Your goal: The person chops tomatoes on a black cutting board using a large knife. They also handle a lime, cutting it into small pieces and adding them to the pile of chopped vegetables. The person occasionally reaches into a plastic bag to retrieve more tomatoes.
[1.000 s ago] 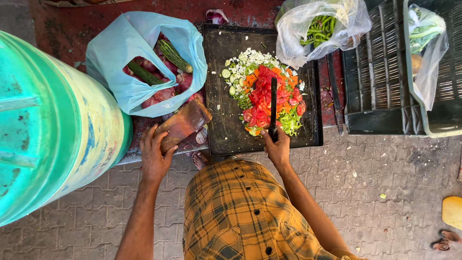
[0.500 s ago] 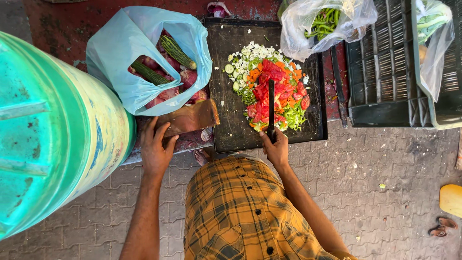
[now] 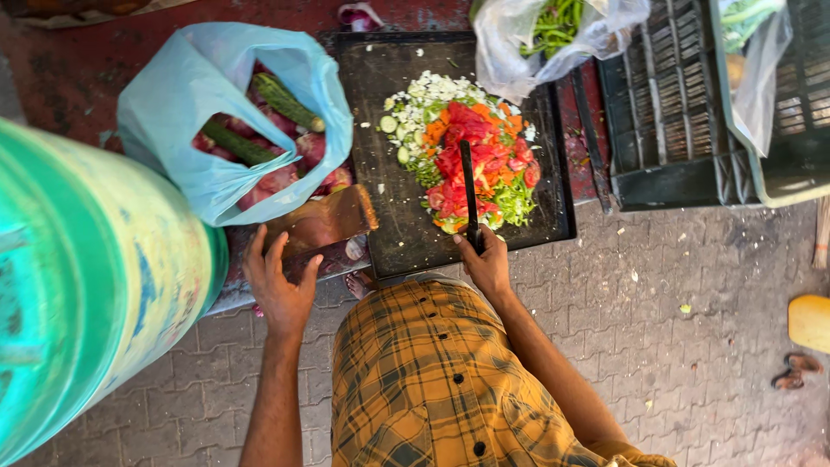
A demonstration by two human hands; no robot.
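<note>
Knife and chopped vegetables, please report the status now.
Right hand grips knife, blade over chopped vegetables on black board. Left hand holds flat brown slab beside blue bag. Nothing blocks the pile.

An outdoor street food stall: paved ground point(image 3: 674, 346), plastic crates point(image 3: 674, 112), bagged vegetables point(image 3: 233, 121), chopping board point(image 3: 389, 207).

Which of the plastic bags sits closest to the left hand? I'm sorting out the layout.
The light blue bag, holding cucumbers and reddish vegetables, lies just beyond the left hand. The clear bag of green beans and the crate's bag lie far right.
</note>
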